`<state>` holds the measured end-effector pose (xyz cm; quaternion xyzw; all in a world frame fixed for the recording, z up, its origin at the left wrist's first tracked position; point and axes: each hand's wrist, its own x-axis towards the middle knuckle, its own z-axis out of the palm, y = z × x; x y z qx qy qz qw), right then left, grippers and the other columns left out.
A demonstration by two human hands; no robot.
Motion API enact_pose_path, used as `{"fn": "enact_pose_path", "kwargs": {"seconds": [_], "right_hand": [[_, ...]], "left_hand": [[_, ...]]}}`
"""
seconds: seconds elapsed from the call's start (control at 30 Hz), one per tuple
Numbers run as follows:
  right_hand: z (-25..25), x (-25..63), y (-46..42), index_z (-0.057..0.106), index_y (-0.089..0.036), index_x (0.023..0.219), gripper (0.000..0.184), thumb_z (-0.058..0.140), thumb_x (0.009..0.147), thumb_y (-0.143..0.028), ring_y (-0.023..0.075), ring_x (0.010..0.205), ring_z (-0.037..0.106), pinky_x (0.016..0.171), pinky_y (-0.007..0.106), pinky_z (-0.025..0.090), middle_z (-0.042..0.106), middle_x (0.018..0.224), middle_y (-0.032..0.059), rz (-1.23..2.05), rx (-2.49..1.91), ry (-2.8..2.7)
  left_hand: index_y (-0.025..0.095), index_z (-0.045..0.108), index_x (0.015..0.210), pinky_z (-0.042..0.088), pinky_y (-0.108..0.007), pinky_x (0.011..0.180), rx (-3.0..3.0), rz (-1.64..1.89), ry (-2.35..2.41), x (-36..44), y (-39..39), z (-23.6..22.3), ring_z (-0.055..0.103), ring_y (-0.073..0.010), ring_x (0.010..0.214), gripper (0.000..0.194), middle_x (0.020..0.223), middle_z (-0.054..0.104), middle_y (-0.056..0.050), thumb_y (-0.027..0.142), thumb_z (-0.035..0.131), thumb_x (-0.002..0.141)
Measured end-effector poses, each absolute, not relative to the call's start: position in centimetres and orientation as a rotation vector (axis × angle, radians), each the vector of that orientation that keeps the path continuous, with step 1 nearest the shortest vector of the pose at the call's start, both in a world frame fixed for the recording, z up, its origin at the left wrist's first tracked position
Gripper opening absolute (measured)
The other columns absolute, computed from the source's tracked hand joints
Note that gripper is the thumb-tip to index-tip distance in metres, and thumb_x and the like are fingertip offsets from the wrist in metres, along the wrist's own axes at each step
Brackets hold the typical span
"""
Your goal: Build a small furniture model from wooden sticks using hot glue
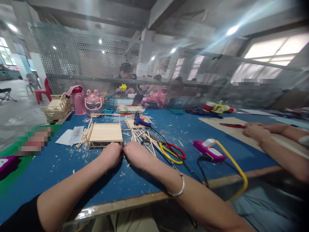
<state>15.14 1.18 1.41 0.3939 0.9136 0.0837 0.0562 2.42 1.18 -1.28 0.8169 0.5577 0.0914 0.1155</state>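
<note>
A small bed-like frame of pale wooden sticks (pixel 105 132) stands upright on the blue table. My left hand (pixel 114 155) is curled closed at its front right corner and hides part of that corner. Beside it, nearly touching, my right hand (pixel 134 154) is closed too, just right of the frame. The fingers of both point away from me, so what they pinch is hidden. Loose wooden sticks (pixel 142 135) lie in a heap beyond my right hand. A blue glue gun (pixel 141 120) rests behind them, by a smaller stick piece (pixel 129 121).
Red-and-yellow-handled pliers (pixel 172 154) and black cables lie to the right, near a purple-and-white device (pixel 209 150). A co-worker's hands (pixel 257 131) are at the far right. Pink bottles (pixel 78 101), a finished-looking stick model (pixel 58 108) and perforated metal screen (pixel 91 61) stand behind.
</note>
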Motion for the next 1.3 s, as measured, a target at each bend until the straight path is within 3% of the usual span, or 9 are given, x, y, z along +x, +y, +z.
{"fn": "enact_pose_path", "kwargs": {"seconds": [0.87,1.0,1.1,1.2,1.3], "right_hand": [[1.7,14.9,0.8,0.069,-0.007,0.084,0.028,0.042,0.076,-0.006,0.024,0.08,0.064,0.07,0.028,0.045,0.068,0.079,0.0179,0.232,1.248,2.742],[1.5,15.3,1.5,0.068,-0.008,0.081,0.024,0.045,0.074,-0.007,0.0224,0.078,0.063,0.068,0.027,0.043,0.067,0.081,0.0173,0.157,1.305,2.779],[1.6,16.6,3.1,0.066,-0.01,0.076,0.02,0.047,0.075,-0.011,0.0165,0.072,0.059,0.064,0.023,0.04,0.066,0.076,0.0102,-0.18,1.31,2.951],[1.6,18.3,4.8,0.063,-0.011,0.078,0.016,0.049,0.076,-0.019,0.0096,0.06,0.05,0.058,0.02,0.037,0.059,0.066,0.0009,-0.994,1.25,3.002],[1.4,19.4,5.6,0.06,-0.01,0.077,0.021,0.055,0.074,-0.031,0.0074,0.055,0.043,0.055,0.02,0.033,0.053,0.062,-0.0022,-1.64,1.066,2.875]], "left_hand": [[0.012,0.069,0.074,0.043,-0.028,0.065,2.444,0.257,1.645,2.5,0.9,-1.2,0.063,-0.0223,0.074,0.027,0.079,0.068,-0.016,0.016,0.042,0.075],[0.013,0.069,0.073,0.041,-0.026,0.063,2.413,0.25,1.647,2.4,0.8,-1.2,0.061,-0.0192,0.069,0.027,0.076,0.068,-0.014,0.019,0.043,0.076],[0.014,0.069,0.07,0.038,-0.025,0.061,2.427,0.331,1.614,2.2,0.7,-1.1,0.058,-0.0174,0.066,0.026,0.071,0.067,-0.01,0.022,0.045,0.077],[0.014,0.068,0.07,0.034,-0.023,0.058,2.391,0.535,1.446,1.9,0.5,-0.8,0.052,-0.0138,0.06,0.025,0.064,0.063,-0.005,0.029,0.049,0.077],[0.013,0.067,0.073,0.032,-0.022,0.053,2.153,0.735,1.306,1.7,0.3,-0.4,0.045,-0.0106,0.055,0.027,0.059,0.058,0.0,0.036,0.053,0.074]]}}
